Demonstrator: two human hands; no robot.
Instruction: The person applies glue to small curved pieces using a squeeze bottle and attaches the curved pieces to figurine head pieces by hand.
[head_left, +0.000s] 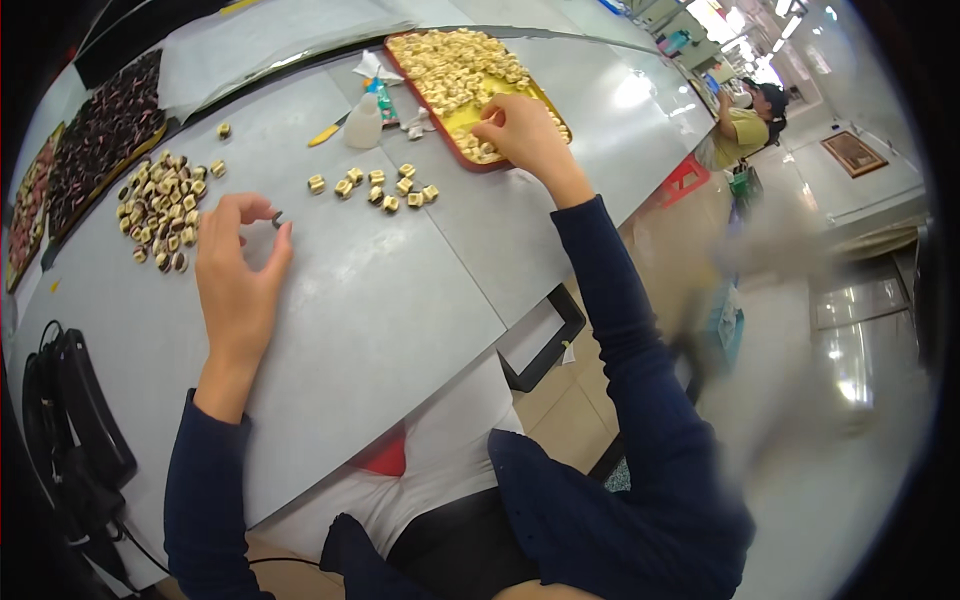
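Left hand (235,270) pinched a small dark piece (277,220); at one o'clock, right hand (522,132) fingers were curled among cream pieces (450,65) in the red tray (470,160).

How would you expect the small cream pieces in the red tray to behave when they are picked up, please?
The small cream pieces look light, since the right hand reaches in with fingertips only. Their blocky shape suggests they sit rather than roll. Heaped loosely in the red tray, neighbours may shift.

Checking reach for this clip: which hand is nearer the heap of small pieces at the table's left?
Left. The left hand sits just right of the heap, pinching a small dark piece. The right hand is far off, in the red-rimmed tray.
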